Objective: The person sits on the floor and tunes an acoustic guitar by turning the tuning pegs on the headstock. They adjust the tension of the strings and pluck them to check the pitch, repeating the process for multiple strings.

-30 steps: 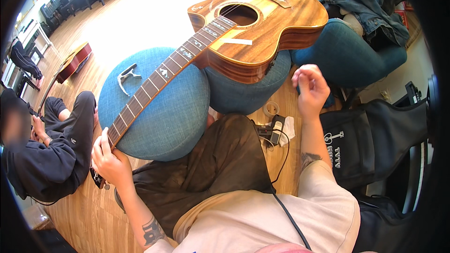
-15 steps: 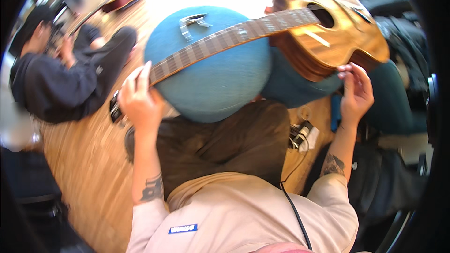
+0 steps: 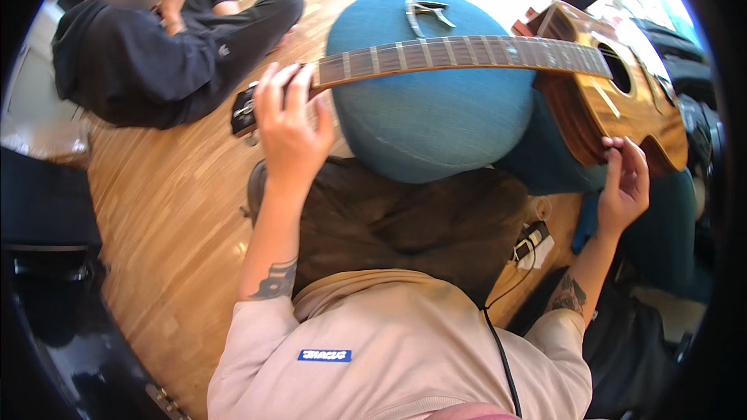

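Note:
An acoustic guitar (image 3: 573, 109) lies face up, its neck crossing a round blue stool (image 3: 436, 120) and its body on a dark blue seat at the right. My left hand (image 3: 292, 120) is at the neck's far left end by the black headstock (image 3: 244, 111). Its fingers are spread over the neck, with the thumb apart. My right hand (image 3: 625, 183) is beside the near edge of the guitar body, thumb and fingertips pinched together; what they hold, if anything, is too small to make out. A silver capo (image 3: 426, 14) rests on the stool beyond the neck.
At the left a person in dark clothes (image 3: 136, 70) sits on the wooden floor (image 3: 167, 210). A black case (image 3: 70, 327) stands at the lower left. Small items and a cable (image 3: 494, 334) lie at my right. Dark bags (image 3: 622, 319) are beside me.
The view has shifted, so the stool and guitar appear farther right. My left hand stays by the headstock and my right hand keeps its pinch near the body edge.

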Demonstrator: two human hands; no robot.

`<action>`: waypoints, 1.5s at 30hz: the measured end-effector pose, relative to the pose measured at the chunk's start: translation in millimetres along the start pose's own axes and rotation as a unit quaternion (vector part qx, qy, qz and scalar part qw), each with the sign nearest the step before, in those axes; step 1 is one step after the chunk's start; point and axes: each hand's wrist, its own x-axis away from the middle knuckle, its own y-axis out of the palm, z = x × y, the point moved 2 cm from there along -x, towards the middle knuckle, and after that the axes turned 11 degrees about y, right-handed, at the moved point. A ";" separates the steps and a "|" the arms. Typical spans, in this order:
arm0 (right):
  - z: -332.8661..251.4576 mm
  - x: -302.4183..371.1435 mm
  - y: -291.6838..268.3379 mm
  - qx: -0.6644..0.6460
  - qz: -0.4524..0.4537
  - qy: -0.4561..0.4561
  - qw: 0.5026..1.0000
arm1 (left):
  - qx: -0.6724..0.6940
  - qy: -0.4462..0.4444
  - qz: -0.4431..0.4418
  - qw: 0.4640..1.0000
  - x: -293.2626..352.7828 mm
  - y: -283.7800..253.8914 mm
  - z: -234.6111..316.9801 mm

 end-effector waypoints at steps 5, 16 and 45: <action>-6.1 -12.3 10.2 -0.043 0.023 0.024 0.999 | 0.005 0.001 -0.009 1.000 -7.9 -12.4 2.7; -0.3 -31.9 -49.1 -0.113 0.097 0.059 0.987 | 0.015 0.043 -0.089 0.995 -38.1 -20.1 8.5; 55.4 -32.1 -70.4 0.043 0.057 0.023 0.997 | -0.031 0.023 -0.110 0.993 -7.3 -26.8 22.4</action>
